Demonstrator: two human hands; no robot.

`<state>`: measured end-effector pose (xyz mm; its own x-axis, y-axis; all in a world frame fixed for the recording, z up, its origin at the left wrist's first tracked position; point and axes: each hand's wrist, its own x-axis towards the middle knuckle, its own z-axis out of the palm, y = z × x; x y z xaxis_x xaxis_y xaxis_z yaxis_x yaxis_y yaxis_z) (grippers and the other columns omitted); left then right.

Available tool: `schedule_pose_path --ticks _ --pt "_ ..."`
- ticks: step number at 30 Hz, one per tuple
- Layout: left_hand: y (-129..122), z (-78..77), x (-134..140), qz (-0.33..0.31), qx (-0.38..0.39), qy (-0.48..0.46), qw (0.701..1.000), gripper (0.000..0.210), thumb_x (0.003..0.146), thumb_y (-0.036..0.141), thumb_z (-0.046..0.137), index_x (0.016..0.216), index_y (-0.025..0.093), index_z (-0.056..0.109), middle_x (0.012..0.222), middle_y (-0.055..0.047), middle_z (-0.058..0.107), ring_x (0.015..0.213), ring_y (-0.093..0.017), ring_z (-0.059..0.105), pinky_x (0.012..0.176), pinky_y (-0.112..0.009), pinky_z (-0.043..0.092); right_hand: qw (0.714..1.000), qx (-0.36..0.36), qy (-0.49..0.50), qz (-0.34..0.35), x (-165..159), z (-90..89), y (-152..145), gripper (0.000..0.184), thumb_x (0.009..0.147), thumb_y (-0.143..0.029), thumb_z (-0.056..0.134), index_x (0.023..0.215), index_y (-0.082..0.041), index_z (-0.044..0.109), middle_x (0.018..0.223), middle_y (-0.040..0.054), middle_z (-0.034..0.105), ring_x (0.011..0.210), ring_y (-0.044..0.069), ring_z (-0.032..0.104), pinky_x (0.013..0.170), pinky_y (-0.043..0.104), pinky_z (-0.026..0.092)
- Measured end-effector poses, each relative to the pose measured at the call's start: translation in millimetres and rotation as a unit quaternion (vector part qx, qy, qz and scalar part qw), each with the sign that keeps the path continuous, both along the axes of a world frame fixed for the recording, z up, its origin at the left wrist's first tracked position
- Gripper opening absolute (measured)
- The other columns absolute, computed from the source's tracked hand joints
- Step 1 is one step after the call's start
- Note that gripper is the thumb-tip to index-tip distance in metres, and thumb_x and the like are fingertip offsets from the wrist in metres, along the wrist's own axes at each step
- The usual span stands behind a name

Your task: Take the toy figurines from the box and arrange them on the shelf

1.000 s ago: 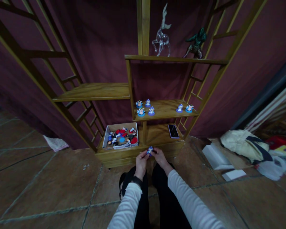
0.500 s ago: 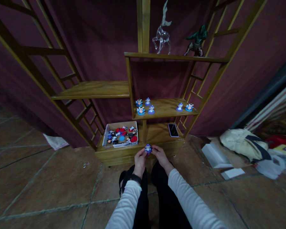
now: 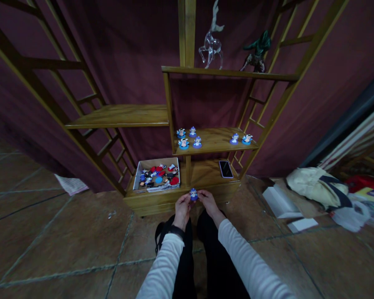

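Between my two hands is a small purple-and-white figurine (image 3: 193, 194) on a round purple base, held upright in front of the low wooden cabinet. My left hand (image 3: 183, 207) grips its left side with closed fingers. From the other side, the fingertips of my right hand (image 3: 208, 201) pinch it. On the middle shelf (image 3: 215, 143) stand similar purple figurines (image 3: 197, 142) and pink-and-blue figurines (image 3: 183, 143), grouped at the left end, with a pair (image 3: 234, 138) at the right end. A cardboard box (image 3: 138, 176) of loose red, blue and black figurines sits at lower left.
A phone (image 3: 226, 169) lies on the cabinet top at right. On the upper shelf stand a clear deer figure (image 3: 211, 45) and a dark green statue (image 3: 258, 52). Bags (image 3: 314, 187) and white boxes (image 3: 282, 202) lie on the tiled floor at right.
My hands keep hold of the figurine in nearly the same place. The whole view has shifted very slightly; nothing on the shelves has moved.
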<state>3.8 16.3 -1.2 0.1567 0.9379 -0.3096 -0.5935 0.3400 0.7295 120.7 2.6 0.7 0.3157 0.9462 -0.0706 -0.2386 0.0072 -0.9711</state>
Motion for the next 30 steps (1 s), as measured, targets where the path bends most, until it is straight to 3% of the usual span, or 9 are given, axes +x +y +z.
schedule_pose_path --ticks 11,16,30 --pt "3.0 -2.9 -4.1 0.002 -0.017 -0.032 0.999 0.037 0.059 0.017 0.077 0.092 0.015 0.062 0.076 -0.004 0.067 0.067 -0.014 0.063 0.068 -0.029 0.049 0.998 0.002 0.061 0.001 -3.8 0.8 0.0 0.023 0.055 -0.036 0.073 0.065 -0.018 0.063 0.067 0.0007 0.064 0.066 0.015 0.056 0.067 0.03 0.045" --pt "6.1 -0.2 -8.2 -0.035 -0.061 -0.047 0.996 0.023 0.066 0.015 0.072 0.087 0.014 0.063 0.075 -0.004 0.067 0.065 -0.012 0.062 0.068 -0.027 0.049 0.999 0.015 0.031 0.024 -2.3 1.9 -0.9 0.021 0.056 -0.033 0.073 0.07 -0.018 0.066 0.071 0.0006 0.066 0.071 0.016 0.057 0.073 0.03 0.044" --pt "8.7 -3.8 -10.4 -0.022 -0.049 -0.052 0.997 0.025 0.068 0.009 0.069 0.092 0.014 0.064 0.083 -0.006 0.069 0.072 -0.012 0.064 0.073 -0.025 0.049 0.995 0.07 0.05 0.052 -0.4 8.6 -5.5 0.029 0.06 -0.027 0.072 0.088 -0.022 0.066 0.091 0.0028 0.068 0.09 0.018 0.059 0.085 0.033 0.043"
